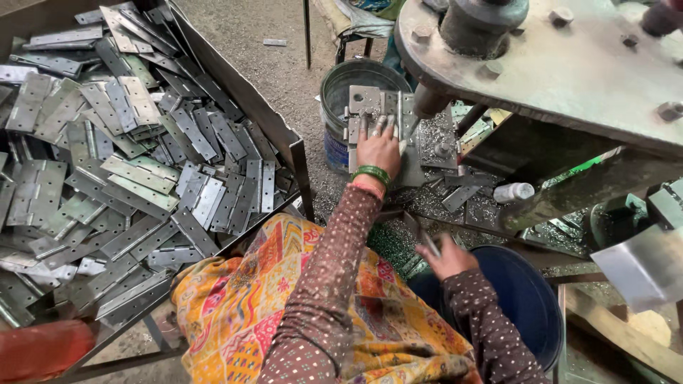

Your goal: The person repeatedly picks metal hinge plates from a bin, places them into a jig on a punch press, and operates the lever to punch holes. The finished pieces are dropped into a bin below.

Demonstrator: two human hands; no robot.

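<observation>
My left hand [378, 148] presses flat, fingers apart, on a hinge plate [370, 107] under the press [434, 99]; fingers could get crushed. My right hand [445, 259] pinches a metal strip [429, 244], which might slip.

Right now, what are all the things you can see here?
Hinge plates: too many to count, grey metal, heaped in the big tray on the left.
Tray: one, dark metal, left.
Hinge on the machine bed: one, silvery, under the left hand.
Press machine: one, grey with bolts, top right.
Bucket: one, grey-green, behind the machine bed.
Blue tub: one, blue, bottom right.
Metal shavings: a scatter, silvery, around the machine bed.
Patterned cloth: one, yellow and red, over the lap.
Bangle: green, on the left wrist.
Left hand: flat on the hinge.
Right hand: fingers around a thin metal piece, above the blue tub.
</observation>
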